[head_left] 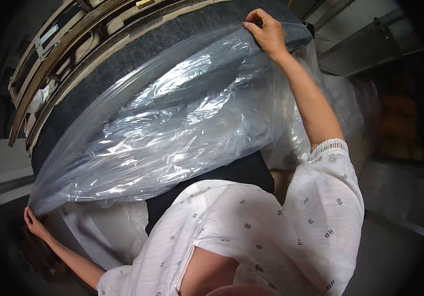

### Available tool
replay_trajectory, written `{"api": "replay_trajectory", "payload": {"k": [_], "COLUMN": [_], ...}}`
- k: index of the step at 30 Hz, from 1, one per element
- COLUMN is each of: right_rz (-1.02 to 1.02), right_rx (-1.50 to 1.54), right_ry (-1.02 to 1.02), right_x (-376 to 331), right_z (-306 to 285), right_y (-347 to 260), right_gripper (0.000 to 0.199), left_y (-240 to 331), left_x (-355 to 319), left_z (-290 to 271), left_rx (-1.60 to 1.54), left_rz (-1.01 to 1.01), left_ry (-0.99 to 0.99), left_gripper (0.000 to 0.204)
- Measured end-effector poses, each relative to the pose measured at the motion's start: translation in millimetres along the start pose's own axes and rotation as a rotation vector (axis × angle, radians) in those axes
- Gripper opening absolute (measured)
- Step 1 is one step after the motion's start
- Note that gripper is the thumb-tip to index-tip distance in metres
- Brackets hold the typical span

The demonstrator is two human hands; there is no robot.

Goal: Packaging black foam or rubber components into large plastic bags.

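Clear crinkled plastic cover [172,123], stretched taut over a dark grey, seemingly fabric-covered slab [138,49], tilted.

The clear plastic bag [172,123] is glossy, thin film, crinkled and full of glare. Beneath it, the dark grey upholstered panel [138,49] looks matt, a felt-like cloth. At eleven o'clock, the slatted frame [49,54] seems bare, unfinished wood.

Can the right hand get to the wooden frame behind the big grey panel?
Probably not right now: the right hand grips the clear plastic sheet on the grey panel, and the wooden frame sits far off.
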State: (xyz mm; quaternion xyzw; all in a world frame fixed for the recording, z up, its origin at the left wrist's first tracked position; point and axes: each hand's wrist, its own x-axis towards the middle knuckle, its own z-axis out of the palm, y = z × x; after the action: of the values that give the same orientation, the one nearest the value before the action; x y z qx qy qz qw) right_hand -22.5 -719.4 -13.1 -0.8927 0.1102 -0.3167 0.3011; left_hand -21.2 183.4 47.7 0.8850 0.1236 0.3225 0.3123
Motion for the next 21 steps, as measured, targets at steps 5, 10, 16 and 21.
{"api": "replay_trajectory", "payload": {"k": [5,10,16,21], "right_rz": [-0.192,-0.461,-0.076,0.053], "right_rx": [-0.139,0.139,0.092,0.215], "right_ry": [-0.017,0.355,0.121,0.236], "right_x": [7,109,134,104], "right_z": [7,-28,17,50], "right_y": [2,18,72,77], "right_gripper": [0.015,0.013,0.022,0.026], "left_y": [-38,0,3,0], "left_x": [-29,12,70,74], "left_z": [-14,41,166,235], "left_rx": [-0.029,-0.624,-0.368,-0.280], "left_rz": [0.023,-0.111,-0.008,-0.067], "left_ry": [-0.013,0.138,-0.007,-0.018], "left_gripper": [0.032,0.034,0.025,0.028]}}
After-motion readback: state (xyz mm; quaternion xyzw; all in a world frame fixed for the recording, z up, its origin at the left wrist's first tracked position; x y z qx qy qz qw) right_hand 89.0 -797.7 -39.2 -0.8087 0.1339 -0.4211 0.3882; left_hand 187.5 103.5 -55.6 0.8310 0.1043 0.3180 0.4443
